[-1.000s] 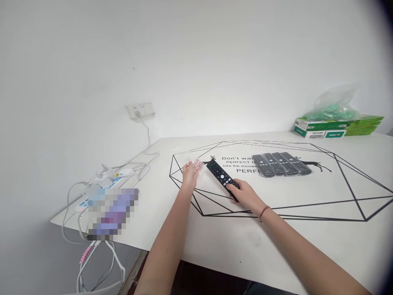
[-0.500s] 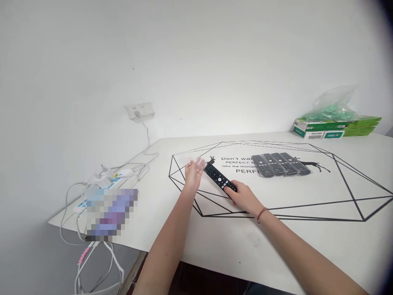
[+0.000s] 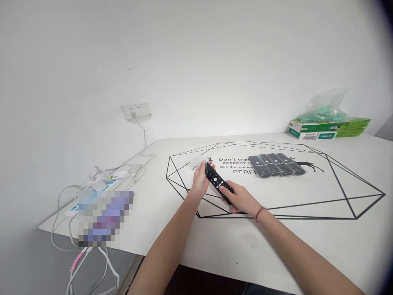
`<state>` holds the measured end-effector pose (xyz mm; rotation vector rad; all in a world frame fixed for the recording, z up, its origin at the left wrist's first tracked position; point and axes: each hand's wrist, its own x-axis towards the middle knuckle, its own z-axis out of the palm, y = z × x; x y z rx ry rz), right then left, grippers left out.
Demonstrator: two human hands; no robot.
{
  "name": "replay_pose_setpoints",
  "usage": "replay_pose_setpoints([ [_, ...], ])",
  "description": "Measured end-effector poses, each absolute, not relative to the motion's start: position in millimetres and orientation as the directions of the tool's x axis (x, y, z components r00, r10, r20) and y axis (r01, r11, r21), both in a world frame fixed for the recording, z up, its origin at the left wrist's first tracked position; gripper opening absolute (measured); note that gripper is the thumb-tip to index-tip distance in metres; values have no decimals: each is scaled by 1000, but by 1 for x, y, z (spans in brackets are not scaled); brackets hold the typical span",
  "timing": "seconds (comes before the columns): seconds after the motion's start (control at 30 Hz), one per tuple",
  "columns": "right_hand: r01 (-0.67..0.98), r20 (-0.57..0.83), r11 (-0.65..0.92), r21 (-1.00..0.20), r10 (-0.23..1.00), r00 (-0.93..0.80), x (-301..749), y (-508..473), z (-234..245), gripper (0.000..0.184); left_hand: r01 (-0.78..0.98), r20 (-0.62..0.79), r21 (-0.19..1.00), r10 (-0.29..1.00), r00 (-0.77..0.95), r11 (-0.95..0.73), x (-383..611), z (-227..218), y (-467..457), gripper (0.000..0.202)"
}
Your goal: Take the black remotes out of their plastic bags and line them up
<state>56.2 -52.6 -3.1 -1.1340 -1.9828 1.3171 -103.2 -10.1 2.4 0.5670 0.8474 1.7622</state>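
Note:
A black remote control (image 3: pixel 216 179) with several white buttons is held at a slant above the table, buttons facing me. My left hand (image 3: pixel 201 179) is closed around its far end, fingertips showing just past the edge. At the near end, my right hand (image 3: pixel 241 197) grips it with the thumb on top and fingers underneath. Faint clear plastic (image 3: pixel 195 162) shows beside my left hand; whether the hand touches it I cannot tell. To the right lies a row of several black remotes in clear sleeves (image 3: pixel 274 165), side by side on the table.
Green and white boxes (image 3: pixel 313 126) stand at the back right with a clear plastic bag (image 3: pixel 327 106) on top. At the left edge are a power strip (image 3: pixel 118 177), white cables (image 3: pixel 106 268) and a blurred purple item (image 3: pixel 112 215). A wall socket (image 3: pixel 136 111) is behind.
My left hand has shifted from the plastic at the remote's tip to the remote's far end. The pink-looking plastic over those fingers no longer shows. The right hand keeps its grip.

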Motion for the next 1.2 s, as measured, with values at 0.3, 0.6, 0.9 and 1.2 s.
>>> replay_pose_setpoints([
  [0.3, 376, 121, 346, -860, 852, -509, 64, -49, 8, 32, -607, -115, 793, 964, -241, -57, -107, 2, -10, 30],
  [0.6, 431, 202, 381, -818, 892, -405, 56, -53, 3, 35, -561, -98, 827, 978, -183, -23, -94, -2, -16, 39],
  [0.9, 298, 217, 318, -900, 920, -326, 54, -47, 0, 36, -471, -181, 869, 983, -21, 150, -80, 6, -27, 37],
  [1.2, -74, 15, -84, -994, 552, -834, 56, -67, 19, 50, -819, -103, 564, 974, -201, -110, -130, 33, -17, 13],
])
